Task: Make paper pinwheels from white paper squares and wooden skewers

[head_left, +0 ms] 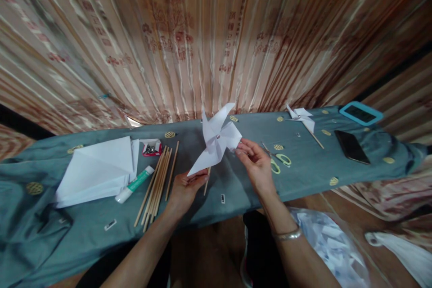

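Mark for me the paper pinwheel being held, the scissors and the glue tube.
Paper pinwheel (216, 141): head view, on the white blade just below the centre pin.
Scissors (281, 159): head view, on the light green handle loop.
Glue tube (137, 183): head view, on the green-printed middle of the tube.

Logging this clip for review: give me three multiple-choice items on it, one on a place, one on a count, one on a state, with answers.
1. Where do the scissors lie?
A. right of the right hand
B. on the paper stack
C. on the floor

2. How many paper pinwheels show?
A. one
B. two
C. four

3. The held pinwheel is
A. flat on the table
B. raised between both hands
C. torn in half

Answers: 1 A, they lie just beyond that hand; 2 B, a second pinwheel lies farther back; 3 B, the left hand grips its stick.
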Demonstrator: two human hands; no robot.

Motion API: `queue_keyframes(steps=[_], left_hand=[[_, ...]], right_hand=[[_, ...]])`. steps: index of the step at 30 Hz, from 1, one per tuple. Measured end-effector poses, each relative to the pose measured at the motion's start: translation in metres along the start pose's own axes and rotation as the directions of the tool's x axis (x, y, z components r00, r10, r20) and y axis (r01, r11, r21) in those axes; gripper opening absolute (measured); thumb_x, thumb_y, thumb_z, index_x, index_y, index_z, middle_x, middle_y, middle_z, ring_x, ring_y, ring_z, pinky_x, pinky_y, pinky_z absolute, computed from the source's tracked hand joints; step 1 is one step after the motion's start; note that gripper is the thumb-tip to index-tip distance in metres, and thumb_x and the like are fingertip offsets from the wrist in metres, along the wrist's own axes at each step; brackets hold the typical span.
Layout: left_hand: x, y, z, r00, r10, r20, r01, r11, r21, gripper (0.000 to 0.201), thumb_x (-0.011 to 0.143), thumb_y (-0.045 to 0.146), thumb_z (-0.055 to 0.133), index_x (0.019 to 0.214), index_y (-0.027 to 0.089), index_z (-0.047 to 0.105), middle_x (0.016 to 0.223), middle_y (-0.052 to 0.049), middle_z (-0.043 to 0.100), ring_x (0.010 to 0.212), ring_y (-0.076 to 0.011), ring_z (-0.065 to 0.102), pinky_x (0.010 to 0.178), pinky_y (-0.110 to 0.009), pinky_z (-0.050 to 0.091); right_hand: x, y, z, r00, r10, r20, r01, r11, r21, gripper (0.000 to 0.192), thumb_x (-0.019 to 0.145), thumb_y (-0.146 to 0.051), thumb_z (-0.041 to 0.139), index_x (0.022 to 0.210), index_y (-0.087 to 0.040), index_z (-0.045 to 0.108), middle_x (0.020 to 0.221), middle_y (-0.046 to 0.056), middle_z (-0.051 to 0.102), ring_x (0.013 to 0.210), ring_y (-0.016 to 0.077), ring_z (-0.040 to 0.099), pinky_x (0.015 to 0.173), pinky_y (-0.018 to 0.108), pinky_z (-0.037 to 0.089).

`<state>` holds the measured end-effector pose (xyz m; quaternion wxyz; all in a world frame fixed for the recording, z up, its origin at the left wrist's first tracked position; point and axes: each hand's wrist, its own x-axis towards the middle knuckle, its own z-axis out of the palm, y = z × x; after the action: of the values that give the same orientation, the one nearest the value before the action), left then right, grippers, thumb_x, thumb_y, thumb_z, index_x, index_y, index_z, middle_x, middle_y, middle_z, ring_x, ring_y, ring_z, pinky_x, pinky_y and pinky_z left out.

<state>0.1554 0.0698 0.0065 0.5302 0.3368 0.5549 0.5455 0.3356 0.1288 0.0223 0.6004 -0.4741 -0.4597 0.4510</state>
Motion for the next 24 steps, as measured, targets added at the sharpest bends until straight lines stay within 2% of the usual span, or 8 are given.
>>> queue_keyframes(steps=[5, 8, 13, 15, 17, 19, 22, 24], left_hand=[[0.003, -0.002, -0.003, 1.0, 0.02, 0.0, -0.02, 0.999, 0.037, 0.024, 0.053, 0.031, 0.083, 0.072, 0.018, 0.079, 0.077, -0.007, 0.077, 0.075, -0.0211, 0.07, 0.079, -0.033, 0.055], [0.004, -0.002, -0.005, 0.999, 0.042, -0.003, -0.042, 0.998, 0.051, 0.024, 0.053, 0.033, 0.082, 0.072, 0.019, 0.078, 0.077, -0.006, 0.077, 0.076, -0.0211, 0.069, 0.078, -0.032, 0.054], [0.004, -0.002, -0.005, 0.998, 0.062, 0.022, -0.063, 0.996, 0.068, 0.025, 0.057, 0.034, 0.08, 0.075, 0.017, 0.079, 0.082, -0.008, 0.078, 0.081, -0.0236, 0.07, 0.081, -0.034, 0.054], [0.004, -0.002, -0.005, 0.998, 0.065, 0.024, -0.067, 0.995, 0.073, 0.024, 0.057, 0.034, 0.079, 0.075, 0.017, 0.079, 0.083, -0.008, 0.078, 0.081, -0.0239, 0.071, 0.081, -0.034, 0.054], [0.005, -0.003, -0.006, 0.998, 0.065, 0.016, -0.066, 0.995, 0.076, 0.025, 0.057, 0.034, 0.079, 0.077, 0.018, 0.079, 0.082, -0.007, 0.078, 0.081, -0.0234, 0.071, 0.081, -0.034, 0.054], [0.005, -0.003, -0.008, 0.998, 0.06, 0.01, -0.061, 0.995, 0.081, 0.025, 0.057, 0.033, 0.079, 0.078, 0.018, 0.079, 0.082, -0.007, 0.078, 0.08, -0.0229, 0.071, 0.081, -0.033, 0.054], [0.005, -0.002, -0.008, 0.999, 0.051, 0.007, -0.051, 0.995, 0.083, 0.025, 0.056, 0.034, 0.08, 0.076, 0.018, 0.079, 0.081, -0.007, 0.078, 0.079, -0.0226, 0.071, 0.08, -0.033, 0.054], [0.003, -0.001, -0.007, 0.999, 0.044, 0.009, -0.045, 0.996, 0.077, 0.026, 0.056, 0.035, 0.08, 0.076, 0.019, 0.079, 0.082, -0.007, 0.078, 0.08, -0.0223, 0.071, 0.08, -0.032, 0.054]], right_hand=[[-0.005, -0.004, 0.005, 0.99, 0.134, 0.04, -0.138, 0.983, 0.125, 0.042, 0.057, -0.039, 0.086, 0.091, -0.02, 0.069, 0.071, -0.002, 0.074, 0.065, 0.014, 0.066, 0.069, 0.03, 0.052], [-0.015, -0.01, 0.012, 0.965, 0.24, 0.107, -0.255, 0.952, 0.171, 0.046, 0.053, -0.038, 0.089, 0.091, -0.02, 0.07, 0.064, -0.004, 0.072, 0.057, 0.0124, 0.063, 0.062, 0.027, 0.05], [-0.034, -0.018, 0.023, 0.834, 0.372, 0.409, -0.461, 0.876, 0.144, 0.045, 0.054, -0.04, 0.09, 0.09, -0.02, 0.071, 0.064, -0.001, 0.073, 0.055, 0.0121, 0.062, 0.056, 0.025, 0.047], [-0.037, -0.02, 0.022, 0.809, 0.387, 0.442, -0.474, 0.875, 0.103, 0.044, 0.057, -0.046, 0.088, 0.088, -0.02, 0.072, 0.065, 0.001, 0.074, 0.054, 0.0117, 0.061, 0.054, 0.024, 0.046], [-0.034, -0.021, 0.017, 0.831, 0.378, 0.407, -0.44, 0.896, 0.067, 0.042, 0.059, -0.051, 0.085, 0.081, -0.018, 0.072, 0.062, 0.002, 0.073, 0.05, 0.0107, 0.058, 0.051, 0.023, 0.044], [-0.028, -0.02, 0.01, 0.882, 0.331, 0.335, -0.364, 0.93, 0.039, 0.04, 0.061, -0.053, 0.082, 0.073, -0.016, 0.072, 0.057, 0.003, 0.07, 0.047, 0.0096, 0.053, 0.049, 0.023, 0.041], [-0.018, -0.017, 0.0, 0.947, 0.248, 0.204, -0.261, 0.964, 0.043, 0.037, 0.064, -0.052, 0.08, 0.069, -0.017, 0.072, 0.052, 0.0, 0.066, 0.045, 0.0082, 0.047, 0.047, 0.022, 0.038], [-0.012, -0.014, -0.004, 0.966, 0.22, 0.135, -0.229, 0.972, 0.059, 0.033, 0.064, -0.05, 0.081, 0.069, -0.018, 0.071, 0.053, -0.002, 0.066, 0.045, 0.0075, 0.046, 0.048, 0.022, 0.037]])
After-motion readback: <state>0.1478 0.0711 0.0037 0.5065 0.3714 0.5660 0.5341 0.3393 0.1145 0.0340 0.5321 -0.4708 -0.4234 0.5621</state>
